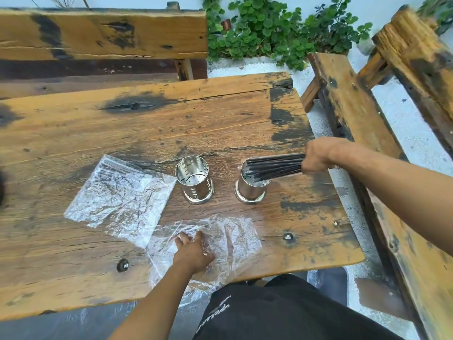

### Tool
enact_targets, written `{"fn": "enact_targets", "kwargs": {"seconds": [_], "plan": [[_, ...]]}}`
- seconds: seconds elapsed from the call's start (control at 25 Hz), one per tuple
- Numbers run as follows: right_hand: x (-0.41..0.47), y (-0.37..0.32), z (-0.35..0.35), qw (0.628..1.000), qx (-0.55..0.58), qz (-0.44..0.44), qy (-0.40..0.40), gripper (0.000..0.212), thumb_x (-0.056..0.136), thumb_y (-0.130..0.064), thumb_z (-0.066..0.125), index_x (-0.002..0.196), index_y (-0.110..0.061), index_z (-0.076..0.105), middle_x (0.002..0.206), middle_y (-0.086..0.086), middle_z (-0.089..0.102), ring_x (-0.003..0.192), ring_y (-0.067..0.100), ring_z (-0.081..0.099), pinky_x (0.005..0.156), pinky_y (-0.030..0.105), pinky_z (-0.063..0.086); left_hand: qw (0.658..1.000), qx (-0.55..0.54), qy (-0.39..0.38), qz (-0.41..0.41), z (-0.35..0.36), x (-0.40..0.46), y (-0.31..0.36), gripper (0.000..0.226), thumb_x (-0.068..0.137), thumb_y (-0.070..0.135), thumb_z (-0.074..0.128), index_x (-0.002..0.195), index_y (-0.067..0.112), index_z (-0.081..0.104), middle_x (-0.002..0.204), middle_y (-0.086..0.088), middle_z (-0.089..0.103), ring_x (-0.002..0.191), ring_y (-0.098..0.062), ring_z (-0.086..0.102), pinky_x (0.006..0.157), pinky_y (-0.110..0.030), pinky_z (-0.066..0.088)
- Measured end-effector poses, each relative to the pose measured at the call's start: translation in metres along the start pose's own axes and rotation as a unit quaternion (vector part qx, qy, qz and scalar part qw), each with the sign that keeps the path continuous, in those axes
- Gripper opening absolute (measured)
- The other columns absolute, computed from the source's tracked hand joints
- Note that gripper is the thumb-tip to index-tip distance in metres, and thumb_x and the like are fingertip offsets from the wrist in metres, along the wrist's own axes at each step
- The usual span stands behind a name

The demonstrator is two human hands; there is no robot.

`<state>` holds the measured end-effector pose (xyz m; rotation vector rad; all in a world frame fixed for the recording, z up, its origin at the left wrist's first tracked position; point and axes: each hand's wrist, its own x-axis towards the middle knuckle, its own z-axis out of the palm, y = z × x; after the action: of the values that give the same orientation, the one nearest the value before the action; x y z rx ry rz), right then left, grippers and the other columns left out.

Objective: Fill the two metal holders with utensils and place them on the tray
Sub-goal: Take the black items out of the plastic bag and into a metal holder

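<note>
Lying flat at about 9 o'clock on the table [220,114] is a crinkled clear bag [117,197], its right corner just reaching the foot of the left holder [195,181]. That holder is standing upright near the middle of the table, perforated, shiny and holding nothing inside. Toward 6 o'clock, a second clear bag [220,241] is lying spread at the near edge, partly hanging over it. The left hand [193,251] is pressing down on this bag with fingers spread and fairly straight, its grip released, palm flat on the plastic. Just beside the left holder, toward 3 o'clock, the right holder [251,190] is standing upright too, the two apart with bare wood between them. A bundle of black sticks [274,166] is lying nearly level across the right holder's mouth, its tips pointing toward 9 o'clock and sitting over the rim. The right hand [318,155] is grasping the bundle's other end, fingers curled tightly round it. Wooden benches [343,99] are standing at 12 and 3 o'clock, with green plants [269,28] growing between them at about 1 o'clock.
</note>
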<state>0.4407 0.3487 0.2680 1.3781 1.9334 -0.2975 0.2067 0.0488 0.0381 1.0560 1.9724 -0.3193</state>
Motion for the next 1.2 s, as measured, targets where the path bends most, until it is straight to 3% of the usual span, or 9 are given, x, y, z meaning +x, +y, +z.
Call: {"fn": "enact_targets", "kwargs": {"seconds": [0.12,0.32,0.64,0.84,1.0,1.2], "plan": [[0.001,-0.001,-0.009,0.999,0.004,-0.012,-0.037,0.013,0.070,-0.018,0.058,0.063,-0.011,0.066,0.056,0.006,0.063,0.050,0.022,0.054,0.053,0.021,0.043,1.000,-0.005,-0.002,0.003,0.000,0.001,-0.002,0.100,0.091,0.062,0.059,0.164,0.026,0.001,0.167,-0.028,-0.010,0.155,-0.049,-0.010,0.124,-0.057,0.023],[0.002,0.009,-0.019,0.998,0.029,-0.009,-0.051,0.015,0.069,-0.013,0.059,0.054,-0.013,0.057,0.042,0.001,0.051,0.039,0.019,0.040,0.048,0.020,0.035,1.000,-0.004,0.000,0.004,0.001,0.002,-0.002,0.100,0.090,0.063,0.058,0.164,0.026,0.002,0.168,-0.027,-0.010,0.155,-0.049,-0.009,0.123,-0.056,0.024],[-0.003,0.009,-0.012,0.998,-0.019,-0.001,-0.053,0.011,0.068,-0.014,0.061,0.057,-0.012,0.062,0.048,0.004,0.056,0.044,0.021,0.046,0.050,0.021,0.040,1.000,0.007,0.009,0.011,0.003,0.002,-0.003,0.099,0.088,0.064,0.058,0.163,0.025,0.007,0.167,-0.029,-0.005,0.155,-0.051,-0.007,0.121,-0.058,0.028],[-0.006,-0.006,-0.012,0.996,-0.076,0.015,-0.039,0.011,0.069,-0.015,0.056,0.071,-0.011,0.066,0.061,0.001,0.063,0.055,0.018,0.057,0.060,0.025,0.046,1.000,0.009,0.012,0.013,0.004,0.001,-0.004,0.100,0.087,0.066,0.056,0.164,0.026,0.006,0.168,-0.027,-0.006,0.155,-0.050,-0.008,0.120,-0.058,0.029],[-0.003,-0.029,-0.010,0.989,-0.139,0.037,-0.021,0.010,0.077,-0.022,0.058,0.080,-0.015,0.066,0.080,-0.004,0.067,0.077,0.019,0.066,0.081,0.034,0.051,1.000,0.013,0.014,0.016,0.004,0.000,-0.005,0.100,0.087,0.068,0.055,0.164,0.026,0.007,0.168,-0.027,-0.006,0.155,-0.049,-0.006,0.120,-0.058,0.029],[0.016,-0.064,0.003,0.973,-0.228,-0.009,0.032,0.030,0.090,-0.030,0.052,0.115,-0.022,0.066,0.109,-0.005,0.064,0.102,0.021,0.067,0.083,0.035,0.055,1.000,0.015,0.012,0.017,0.004,0.000,-0.007,0.100,0.087,0.068,0.055,0.164,0.026,0.007,0.168,-0.026,-0.007,0.156,-0.047,-0.007,0.120,-0.057,0.030]]}}
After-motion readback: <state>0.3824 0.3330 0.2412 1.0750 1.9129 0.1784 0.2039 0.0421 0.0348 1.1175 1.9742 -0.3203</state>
